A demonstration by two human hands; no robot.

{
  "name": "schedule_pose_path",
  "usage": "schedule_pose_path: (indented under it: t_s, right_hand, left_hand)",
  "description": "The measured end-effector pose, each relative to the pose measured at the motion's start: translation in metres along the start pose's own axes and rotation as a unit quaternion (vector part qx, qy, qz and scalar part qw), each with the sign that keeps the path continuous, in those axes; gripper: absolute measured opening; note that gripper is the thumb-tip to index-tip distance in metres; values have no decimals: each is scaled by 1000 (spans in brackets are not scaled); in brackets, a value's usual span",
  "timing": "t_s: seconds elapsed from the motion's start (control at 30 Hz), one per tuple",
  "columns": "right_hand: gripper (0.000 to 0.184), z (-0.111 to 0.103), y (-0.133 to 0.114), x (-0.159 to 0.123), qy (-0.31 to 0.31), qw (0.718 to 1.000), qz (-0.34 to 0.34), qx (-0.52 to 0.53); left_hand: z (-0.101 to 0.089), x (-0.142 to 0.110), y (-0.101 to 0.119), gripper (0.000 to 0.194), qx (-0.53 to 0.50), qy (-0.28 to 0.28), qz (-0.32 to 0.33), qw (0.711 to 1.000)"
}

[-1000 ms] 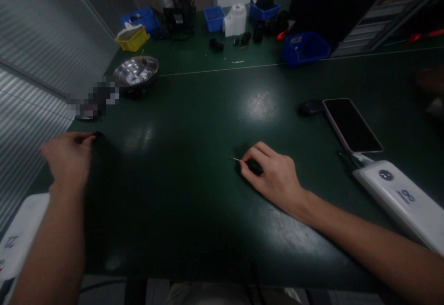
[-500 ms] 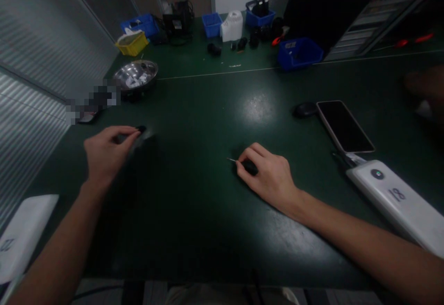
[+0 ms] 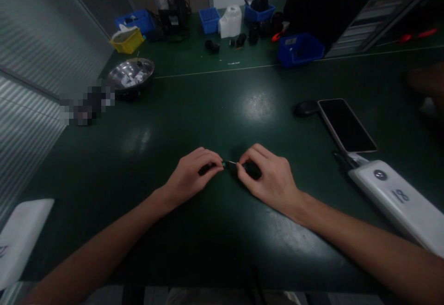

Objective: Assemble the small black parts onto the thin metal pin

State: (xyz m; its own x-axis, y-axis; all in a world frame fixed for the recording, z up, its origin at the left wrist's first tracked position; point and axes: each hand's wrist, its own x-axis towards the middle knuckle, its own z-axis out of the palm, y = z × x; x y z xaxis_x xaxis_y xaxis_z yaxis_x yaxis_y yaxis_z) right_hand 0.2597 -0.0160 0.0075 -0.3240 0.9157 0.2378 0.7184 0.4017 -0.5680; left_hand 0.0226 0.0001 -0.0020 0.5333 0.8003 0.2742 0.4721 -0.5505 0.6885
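Note:
My left hand [image 3: 196,172] is closed in a pinch on a small dark piece [image 3: 225,163] with a green spot, mostly covered by the fingertips. Opposite it, my right hand [image 3: 272,173] is closed around a small tool [image 3: 252,170] with a dark handle and a thin metal shaft that looks like a screwdriver. The shaft points left, its tip right at the small dark piece; whether they touch is too small to tell. Both hands are low over the dark green table [image 3: 194,240], the right one resting on it.
To the right lie a black mouse [image 3: 305,108], a phone [image 3: 347,125] and a white power bank [image 3: 398,198]. A metal bowl [image 3: 147,71] with white bits stands at the left. Blue bins [image 3: 300,51] and a yellow bin [image 3: 127,41] line the back. Another person's hand [image 3: 426,83] is at far right.
My left hand has moved right and nearer, from the left side of the table to the tip of the tool, carrying the small dark piece. My right hand has hardly moved.

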Motion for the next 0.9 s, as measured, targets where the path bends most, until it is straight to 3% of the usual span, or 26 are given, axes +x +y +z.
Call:
schedule_pose_path:
  t_s: [0.23, 0.53, 0.77, 0.9]
  right_hand:
    - [14, -1, -1, 1, -17, 1000, -5, 11]
    - [15, 0, 0, 0, -28, 999, -26, 16]
    - [15, -2, 0, 2, -21, 995, -49, 84]
    - [13, -2, 0, 2, -38, 995, -52, 79]
  left_hand:
    - [-1, -2, -2, 24, 7, -1, -61, 998]
    - [-2, 0, -2, 18, -19, 4, 7, 1000]
    - [-3, 1, -6, 15, -70, 28, -1, 997]
    - [-3, 0, -5, 16, -48, 20, 4, 999]
